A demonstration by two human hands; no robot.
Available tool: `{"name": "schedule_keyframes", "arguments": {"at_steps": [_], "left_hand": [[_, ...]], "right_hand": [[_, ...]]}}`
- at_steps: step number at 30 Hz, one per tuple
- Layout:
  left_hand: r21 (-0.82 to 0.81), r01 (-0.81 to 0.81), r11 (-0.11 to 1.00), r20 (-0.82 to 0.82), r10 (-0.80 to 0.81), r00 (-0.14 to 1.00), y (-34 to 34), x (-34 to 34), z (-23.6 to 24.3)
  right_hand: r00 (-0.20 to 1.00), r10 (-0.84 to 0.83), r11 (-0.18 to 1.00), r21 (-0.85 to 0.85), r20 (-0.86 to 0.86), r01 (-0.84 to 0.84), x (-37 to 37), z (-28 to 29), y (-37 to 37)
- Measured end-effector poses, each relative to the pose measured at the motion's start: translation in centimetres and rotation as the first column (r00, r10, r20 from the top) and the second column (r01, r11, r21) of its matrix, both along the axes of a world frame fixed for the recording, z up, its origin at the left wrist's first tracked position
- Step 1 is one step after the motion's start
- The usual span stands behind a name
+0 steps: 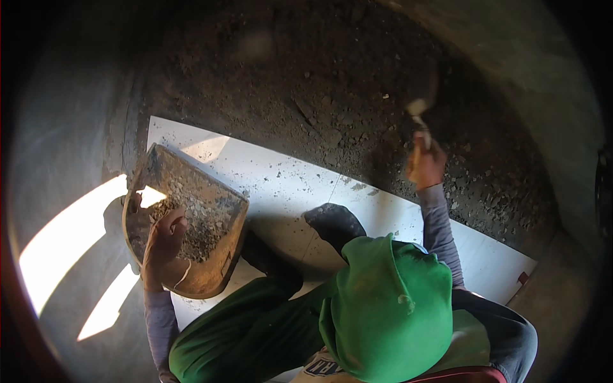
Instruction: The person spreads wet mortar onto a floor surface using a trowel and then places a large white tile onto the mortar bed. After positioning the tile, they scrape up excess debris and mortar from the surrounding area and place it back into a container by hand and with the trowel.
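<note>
Rubble (191, 220) heaped in rusty metal pan (191, 223), held tilted over left edge of white board (281, 185) by left hand (163, 246), fingers clamped over near rim. Right hand (424, 166) well apart to the right, fist closed round trowel (418, 112), blade out over dirt (319, 96) beyond far edge.

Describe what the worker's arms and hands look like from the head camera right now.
Both hands are bare, no gloves: left hand, right hand. Each forearm wears a long, close-fitting grey sleeve to the wrist, left sleeve and right sleeve. No markings or straps show on the sleeves.
</note>
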State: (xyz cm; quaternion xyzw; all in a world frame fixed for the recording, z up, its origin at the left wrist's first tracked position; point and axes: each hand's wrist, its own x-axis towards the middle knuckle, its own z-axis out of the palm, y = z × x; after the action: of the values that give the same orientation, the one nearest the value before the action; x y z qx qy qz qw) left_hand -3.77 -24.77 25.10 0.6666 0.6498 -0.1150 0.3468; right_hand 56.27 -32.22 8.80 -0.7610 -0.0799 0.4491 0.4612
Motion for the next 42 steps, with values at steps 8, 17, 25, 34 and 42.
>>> {"name": "schedule_keyframes", "arguments": {"at_steps": [8, 17, 25, 34, 42], "left_hand": [[0.559, 0.55, 0.62, 0.139, -0.724, 0.675, 4.8, 0.7, -2.2], [0.229, 0.063, 0.971, -0.141, -0.031, 0.99, 0.1, 16.4, -13.9], [0.474, -0.301, 0.828, 0.276, 0.184, 0.943, -2.6, 33.5, -21.3], [0.669, -0.436, 0.602, -0.105, 0.658, 0.746, 9.6, 17.8, -23.3], [0.649, -0.647, 0.4, 0.15, 0.767, 0.624, 14.2, 9.3, -24.4]], "right_hand": [[0.909, 0.384, 0.914, -0.071, -0.163, -0.399, -5.2, -2.6, 1.4], [0.968, 0.206, 0.978, -0.001, 0.141, -0.208, 1.1, 1.3, -4.2], [0.996, 0.09, 0.994, 0.055, -0.007, -0.089, -5.9, 2.3, -2.4], [0.909, 0.412, 0.909, 0.095, -0.063, -0.405, -8.3, 2.9, 3.2], [0.31, 0.951, 0.309, 0.118, -0.009, -0.944, -21.8, -1.3, 23.8]]}}
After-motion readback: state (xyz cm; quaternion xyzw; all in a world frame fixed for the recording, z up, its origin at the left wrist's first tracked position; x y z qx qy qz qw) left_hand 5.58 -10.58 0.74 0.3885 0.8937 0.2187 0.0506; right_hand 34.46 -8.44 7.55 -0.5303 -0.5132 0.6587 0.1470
